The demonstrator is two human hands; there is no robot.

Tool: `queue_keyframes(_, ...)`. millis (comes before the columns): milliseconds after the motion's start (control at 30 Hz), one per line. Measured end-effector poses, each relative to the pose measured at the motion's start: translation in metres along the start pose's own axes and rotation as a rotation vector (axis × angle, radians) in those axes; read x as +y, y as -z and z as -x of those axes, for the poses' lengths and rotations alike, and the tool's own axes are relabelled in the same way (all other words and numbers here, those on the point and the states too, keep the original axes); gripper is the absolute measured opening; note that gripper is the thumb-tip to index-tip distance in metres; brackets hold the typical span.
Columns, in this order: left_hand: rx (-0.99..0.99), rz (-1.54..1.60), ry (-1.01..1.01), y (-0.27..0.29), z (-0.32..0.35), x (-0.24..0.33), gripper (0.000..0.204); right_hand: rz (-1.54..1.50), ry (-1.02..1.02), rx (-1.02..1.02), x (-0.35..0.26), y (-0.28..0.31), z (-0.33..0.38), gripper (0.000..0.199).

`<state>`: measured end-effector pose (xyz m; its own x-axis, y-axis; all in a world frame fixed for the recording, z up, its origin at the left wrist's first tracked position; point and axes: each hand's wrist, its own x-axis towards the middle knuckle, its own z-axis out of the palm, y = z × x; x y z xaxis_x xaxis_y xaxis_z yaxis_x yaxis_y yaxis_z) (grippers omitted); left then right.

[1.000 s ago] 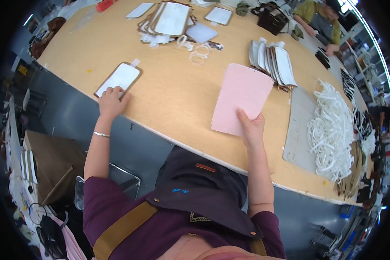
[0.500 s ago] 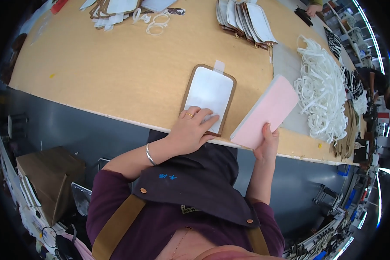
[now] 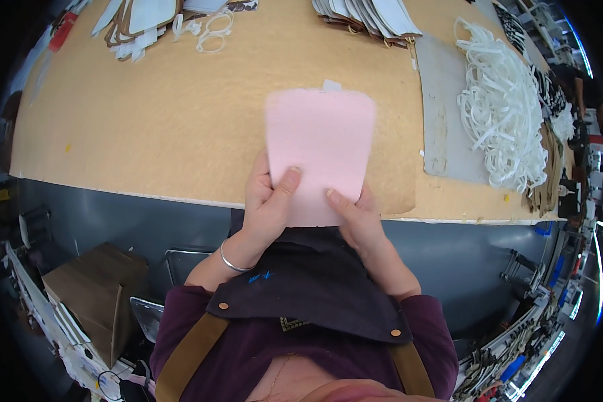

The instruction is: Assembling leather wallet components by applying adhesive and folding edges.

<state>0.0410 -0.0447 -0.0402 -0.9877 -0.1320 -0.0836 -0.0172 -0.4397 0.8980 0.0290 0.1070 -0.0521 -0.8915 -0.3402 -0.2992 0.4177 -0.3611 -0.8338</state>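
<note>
A pink rounded-corner panel (image 3: 321, 137) is held up over the table's front edge, somewhat blurred by motion. My left hand (image 3: 269, 197) grips its lower left side, thumb on top and fingers underneath. On the lower right side my right hand (image 3: 356, 213) holds it the same way. Behind the panel's top edge a small white tab (image 3: 331, 86) pokes out. The brown-edged white panel seen earlier is hidden beneath the pink one.
Brown-edged white panels lie stacked (image 3: 368, 19) at the far middle and in another pile (image 3: 137, 23) far left, beside cream loops (image 3: 214, 33). A heap of white strips (image 3: 502, 110) covers the grey board (image 3: 442, 127) at right. A brown box (image 3: 97, 288) stands below left.
The pink panel has swung left from the right side to the middle, over the white panel. My left hand has left the white panel and now holds the pink one too.
</note>
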Motion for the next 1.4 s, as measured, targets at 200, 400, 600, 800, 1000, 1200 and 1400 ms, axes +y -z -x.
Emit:
queue_keyframes(200,0.214,0.010,-0.229,0.049,-0.006,0.031,0.036,0.392,0.299,-0.249,-0.019,0.012,-0.001,0.059)
queue_keyframes(400,0.218,0.037,-0.093,0.067,0.005,0.040,0.036,1.735,0.537,-0.139,-0.024,0.025,-0.036,0.048)
queue_keyframes(600,0.111,0.037,0.131,0.032,0.015,0.014,0.039,1.332,0.496,-0.132,-0.040,0.028,-0.026,0.047)
queue_keyframes(800,0.018,0.009,0.226,0.012,0.002,0.007,0.042,0.406,0.216,0.079,-0.027,0.006,0.000,0.050)
queue_keyframes(1000,0.149,-0.028,0.165,0.000,-0.003,0.006,0.045,0.379,0.229,0.194,-0.017,0.008,-0.014,0.038)
queue_keyframes(1200,0.044,-0.392,0.101,0.013,-0.011,0.000,0.052,0.485,0.307,0.230,-0.015,0.008,-0.024,0.035)
queue_keyframes(1400,0.113,-0.313,0.061,0.007,-0.016,0.000,0.054,0.537,0.292,0.263,-0.010,0.012,-0.023,0.036)
